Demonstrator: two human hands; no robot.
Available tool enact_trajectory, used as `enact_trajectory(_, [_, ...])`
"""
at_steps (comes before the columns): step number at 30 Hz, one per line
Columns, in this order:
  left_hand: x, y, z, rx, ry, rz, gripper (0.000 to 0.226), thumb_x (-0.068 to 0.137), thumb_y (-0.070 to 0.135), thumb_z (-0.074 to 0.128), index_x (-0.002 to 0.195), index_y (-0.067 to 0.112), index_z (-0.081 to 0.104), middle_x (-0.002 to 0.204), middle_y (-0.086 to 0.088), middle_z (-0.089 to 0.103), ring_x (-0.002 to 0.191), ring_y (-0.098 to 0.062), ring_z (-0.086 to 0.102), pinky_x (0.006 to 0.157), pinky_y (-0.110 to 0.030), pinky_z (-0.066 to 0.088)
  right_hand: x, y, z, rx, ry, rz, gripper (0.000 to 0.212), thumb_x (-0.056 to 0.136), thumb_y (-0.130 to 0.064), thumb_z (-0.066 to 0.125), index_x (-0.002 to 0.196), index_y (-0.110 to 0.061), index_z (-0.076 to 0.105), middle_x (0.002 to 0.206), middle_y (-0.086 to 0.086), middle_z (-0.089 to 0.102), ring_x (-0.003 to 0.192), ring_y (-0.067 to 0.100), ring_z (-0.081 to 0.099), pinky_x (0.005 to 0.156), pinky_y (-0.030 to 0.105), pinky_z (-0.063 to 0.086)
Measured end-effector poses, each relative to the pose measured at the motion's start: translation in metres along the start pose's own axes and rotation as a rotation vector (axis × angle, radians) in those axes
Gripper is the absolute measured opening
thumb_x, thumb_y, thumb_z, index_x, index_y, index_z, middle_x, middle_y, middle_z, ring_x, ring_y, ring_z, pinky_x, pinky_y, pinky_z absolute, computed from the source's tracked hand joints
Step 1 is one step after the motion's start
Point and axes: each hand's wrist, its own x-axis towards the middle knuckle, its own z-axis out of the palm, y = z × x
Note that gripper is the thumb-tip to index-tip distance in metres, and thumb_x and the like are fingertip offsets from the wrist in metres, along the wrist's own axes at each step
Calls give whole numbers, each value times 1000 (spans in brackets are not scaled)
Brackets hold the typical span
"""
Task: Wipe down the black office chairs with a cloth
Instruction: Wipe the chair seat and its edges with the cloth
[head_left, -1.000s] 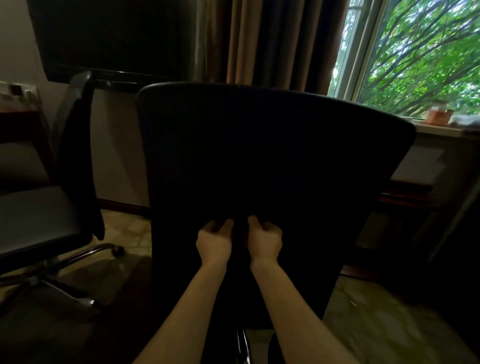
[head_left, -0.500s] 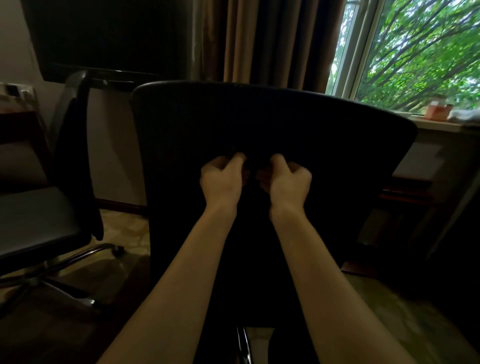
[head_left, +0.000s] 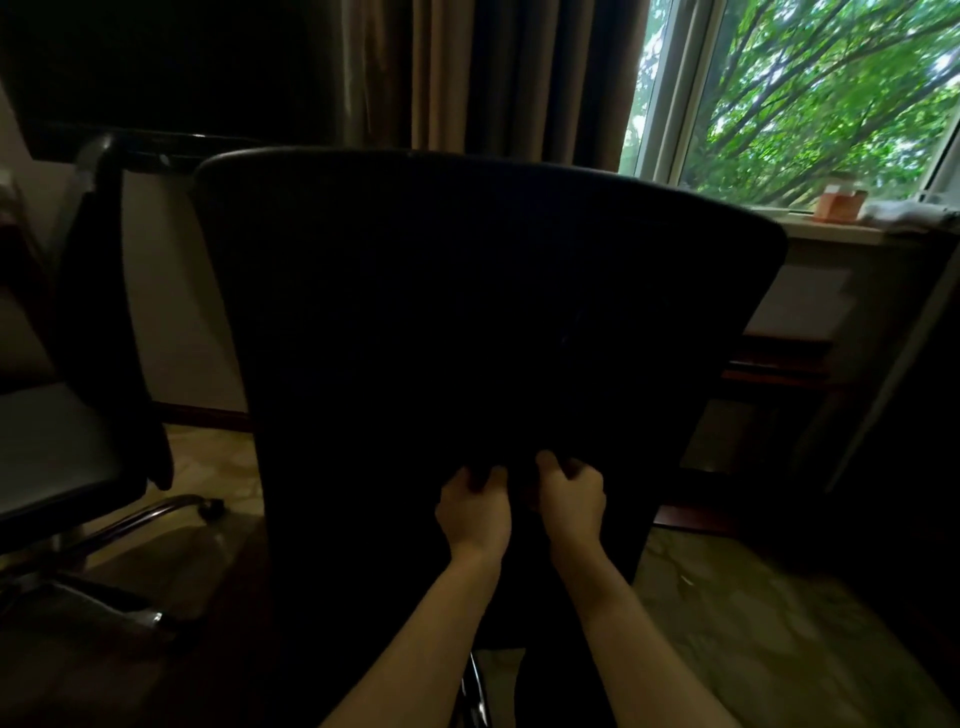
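Both hands have dropped from mid-backrest to the lower part of the near black chair (head_left: 488, 322), probably finishing a downward wiping stroke. A second chair (head_left: 78, 415) waits at left, two in all. Left hand (head_left: 474, 512) and right hand (head_left: 570, 501) sit side by side, fingers curled against the backrest; the cloth, presumably bunched there, is too dark to make out.

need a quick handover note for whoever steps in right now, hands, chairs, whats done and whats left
Left hand and right hand: side by side, fingers curled, low on the back of the near black chair. They seem to grip a dark cloth, but it is too dark to make out.
Second black chair: to the left, nobody touching it.
Done: cannot tell how much of the near backrest is wiped.
Left: probably the rest of the near chair, then the second chair.
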Motion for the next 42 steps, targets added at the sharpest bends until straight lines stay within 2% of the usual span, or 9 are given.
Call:
enact_trajectory(4, [0, 15, 8, -31, 16, 22, 4, 95, 23, 62, 94, 24, 65, 91, -2, 69, 80, -20, 65, 63, -28, 47, 8, -11, -7, 28, 6, -32, 16, 94, -29, 61, 90, -16, 68, 83, 10, 70, 78, 28, 68, 77, 52, 57])
enact_trajectory(6, [-4, 35, 14, -65, -1, 66, 13, 95, 23, 62, 83, 29, 63, 87, 1, 68, 78, -15, 65, 62, -27, 50, 12, -27, -10, 107, 20, -54, 16, 94, -30, 60, 82, -20, 67, 83, 12, 71, 78, 29, 69, 77, 55, 57])
enact_trajectory(11, [-17, 100, 36, -135, -24, 183, 17, 91, 30, 66, 74, 33, 62, 82, 7, 70, 77, -12, 69, 76, -36, 60, 20, -101, -27, 282, 7, -159, 17, 92, -27, 62, 81, -16, 69, 83, 9, 73, 80, 25, 71, 80, 51, 59])
enact_trajectory(20, [-34, 219, 34, -169, 33, 536, 18, 80, 36, 69, 66, 24, 71, 70, 3, 73, 69, -16, 71, 73, -45, 61, 15, -223, -29, 367, -15, -407, 23, 76, -33, 62, 70, -13, 71, 73, 5, 74, 73, 25, 73, 74, 50, 60])
enact_trajectory(23, [-36, 239, 33, -171, 8, 563, 21, 77, 38, 69, 68, 20, 74, 70, 1, 74, 71, -18, 72, 73, -45, 61, 12, -240, -34, 331, -14, -463, 24, 76, -36, 61, 73, -14, 71, 73, 5, 74, 73, 25, 73, 74, 48, 61])
enact_trajectory(27, [-34, 226, 38, -99, 26, 535, 22, 81, 37, 69, 66, 21, 71, 69, 2, 72, 68, -16, 71, 72, -43, 61, 16, -233, -41, 266, 28, -457, 21, 83, -32, 64, 69, -17, 69, 72, 1, 73, 72, 19, 72, 74, 43, 61])
enact_trajectory(32, [-14, 152, 45, 90, 85, 366, 21, 85, 38, 70, 70, 32, 56, 78, 10, 66, 81, -16, 68, 84, -39, 59, 30, -150, -28, 197, 44, -171, 27, 77, -43, 64, 71, -17, 67, 74, 3, 72, 72, 23, 70, 75, 48, 60])
enact_trajectory(38, [-16, 83, 41, 130, 70, 138, 16, 89, 35, 68, 94, 20, 70, 83, 3, 68, 74, -15, 64, 72, -33, 57, 18, -88, -32, 148, 32, -22, 22, 88, -35, 64, 78, -15, 67, 77, 7, 71, 72, 26, 69, 72, 52, 59])
enact_trajectory(42, [-26, 109, 46, 77, 31, 235, 15, 89, 33, 67, 76, 28, 62, 82, 4, 67, 74, -13, 64, 77, -35, 58, 26, -106, -40, 218, 13, -91, 26, 75, -43, 64, 71, -17, 69, 73, 6, 72, 71, 26, 71, 73, 53, 59])
